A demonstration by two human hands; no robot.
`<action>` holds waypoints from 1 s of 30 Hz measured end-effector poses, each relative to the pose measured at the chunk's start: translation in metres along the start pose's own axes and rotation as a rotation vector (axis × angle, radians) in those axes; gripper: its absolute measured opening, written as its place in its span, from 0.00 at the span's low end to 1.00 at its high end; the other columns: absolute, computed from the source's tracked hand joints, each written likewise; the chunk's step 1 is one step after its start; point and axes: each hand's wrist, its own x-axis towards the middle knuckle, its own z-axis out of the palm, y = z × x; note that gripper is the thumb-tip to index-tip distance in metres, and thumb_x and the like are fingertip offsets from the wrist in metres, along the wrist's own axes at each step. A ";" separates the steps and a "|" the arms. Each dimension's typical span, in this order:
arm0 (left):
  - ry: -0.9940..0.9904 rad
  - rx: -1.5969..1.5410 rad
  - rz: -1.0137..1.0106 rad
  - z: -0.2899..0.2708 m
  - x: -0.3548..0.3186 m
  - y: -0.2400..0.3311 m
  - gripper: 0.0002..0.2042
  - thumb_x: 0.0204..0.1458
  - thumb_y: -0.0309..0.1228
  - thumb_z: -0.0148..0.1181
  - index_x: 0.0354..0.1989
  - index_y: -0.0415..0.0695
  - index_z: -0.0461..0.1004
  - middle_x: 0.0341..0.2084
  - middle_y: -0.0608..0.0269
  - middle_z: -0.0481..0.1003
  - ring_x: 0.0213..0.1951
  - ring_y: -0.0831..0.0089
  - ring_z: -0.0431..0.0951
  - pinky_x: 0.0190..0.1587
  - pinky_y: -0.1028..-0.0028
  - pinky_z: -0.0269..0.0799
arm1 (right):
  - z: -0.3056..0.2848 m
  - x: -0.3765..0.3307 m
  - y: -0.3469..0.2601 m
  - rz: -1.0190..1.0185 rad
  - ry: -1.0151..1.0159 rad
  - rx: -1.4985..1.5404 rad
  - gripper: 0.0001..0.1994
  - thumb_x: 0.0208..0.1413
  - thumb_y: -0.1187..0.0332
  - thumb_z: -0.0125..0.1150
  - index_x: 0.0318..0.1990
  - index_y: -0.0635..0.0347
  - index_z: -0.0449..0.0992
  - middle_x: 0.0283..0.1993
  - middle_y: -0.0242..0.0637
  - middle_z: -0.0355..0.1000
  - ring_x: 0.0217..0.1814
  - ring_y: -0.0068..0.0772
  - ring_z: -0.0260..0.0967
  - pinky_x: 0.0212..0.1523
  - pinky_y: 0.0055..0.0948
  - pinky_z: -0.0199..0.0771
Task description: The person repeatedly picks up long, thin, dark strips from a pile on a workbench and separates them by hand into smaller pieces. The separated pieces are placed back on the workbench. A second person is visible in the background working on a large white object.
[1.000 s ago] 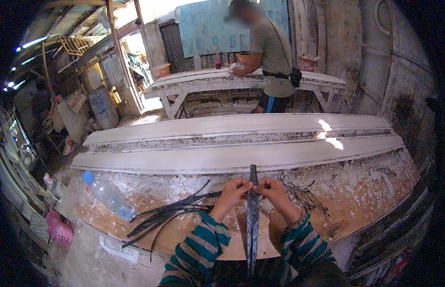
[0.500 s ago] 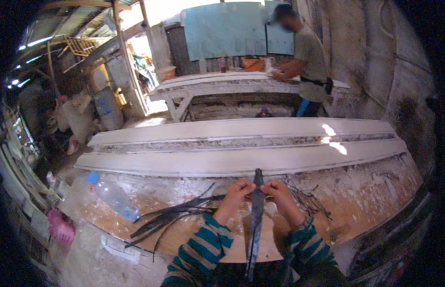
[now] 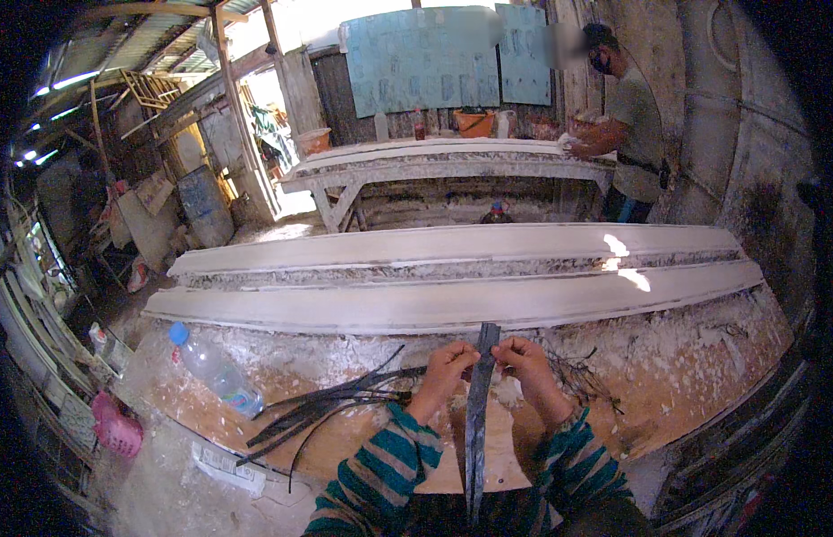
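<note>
Between both hands hangs a long, flat, dark grey strip [image 3: 478,407], its short upper end standing above my fingers and its lower length running down toward me. It looks like bark or dried fibre, and I cannot tell which. My left hand [image 3: 443,374] pinches its left edge, while my right hand [image 3: 528,376] pinches the right edge at about the same height. A bundle of similar dark strips [image 3: 322,410] lies on the board left of my left hand. Thin dark strands [image 3: 585,380] lie beyond my right hand.
Two long white panels [image 3: 389,302] lie across the work table [image 3: 658,412], just beyond my hands. A plastic bottle with a blue cap [image 3: 215,371] lies at the left. Behind, a person [image 3: 636,125] works at a white-dusted bench [image 3: 434,168]. A pink basket [image 3: 117,425] stands low at left.
The strip's upper end has turned and now shows a broader face above my fingers. Both hands stay nearly in place. The person behind has moved to the right along the bench.
</note>
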 end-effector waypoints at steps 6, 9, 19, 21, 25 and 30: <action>0.003 0.038 0.020 0.002 -0.003 0.004 0.07 0.48 0.30 0.53 0.21 0.43 0.69 0.17 0.72 0.67 0.21 0.83 0.65 0.24 0.82 0.62 | -0.001 -0.003 -0.001 -0.048 -0.013 0.038 0.11 0.48 0.61 0.58 0.23 0.57 0.70 0.20 0.28 0.66 0.21 0.19 0.62 0.24 0.20 0.62; 0.039 -0.011 -0.007 0.003 -0.005 0.005 0.07 0.49 0.31 0.53 0.22 0.43 0.69 0.18 0.73 0.66 0.21 0.83 0.65 0.24 0.82 0.61 | 0.003 -0.004 -0.004 0.028 -0.021 0.012 0.10 0.49 0.61 0.59 0.25 0.57 0.71 0.20 0.27 0.66 0.22 0.18 0.62 0.24 0.19 0.62; 0.204 -0.077 0.039 -0.010 0.005 0.002 0.09 0.53 0.35 0.51 0.26 0.43 0.67 0.17 0.73 0.64 0.19 0.84 0.64 0.21 0.82 0.61 | 0.013 -0.009 -0.002 0.304 -0.498 -0.415 0.15 0.46 0.60 0.62 0.35 0.62 0.74 0.28 0.34 0.72 0.28 0.22 0.66 0.30 0.22 0.67; 0.245 -0.124 0.040 -0.010 0.007 0.004 0.09 0.53 0.36 0.50 0.28 0.44 0.67 0.16 0.72 0.64 0.18 0.84 0.63 0.20 0.81 0.61 | 0.009 -0.009 0.002 0.174 -0.468 -0.240 0.13 0.45 0.62 0.63 0.34 0.61 0.74 0.26 0.32 0.70 0.26 0.21 0.64 0.28 0.21 0.65; 0.385 -0.187 0.047 -0.012 0.006 0.009 0.08 0.54 0.36 0.49 0.30 0.45 0.67 0.17 0.71 0.64 0.18 0.83 0.64 0.20 0.81 0.62 | 0.003 -0.002 0.011 0.056 -0.374 -0.360 0.10 0.45 0.63 0.63 0.32 0.59 0.74 0.23 0.28 0.68 0.23 0.19 0.62 0.24 0.20 0.62; 0.510 -0.306 0.061 -0.024 0.009 0.014 0.11 0.55 0.40 0.47 0.31 0.46 0.66 0.19 0.71 0.65 0.20 0.82 0.65 0.22 0.80 0.64 | 0.001 -0.001 0.014 0.079 -0.387 -0.317 0.10 0.45 0.62 0.62 0.29 0.58 0.73 0.22 0.27 0.68 0.22 0.17 0.61 0.24 0.20 0.61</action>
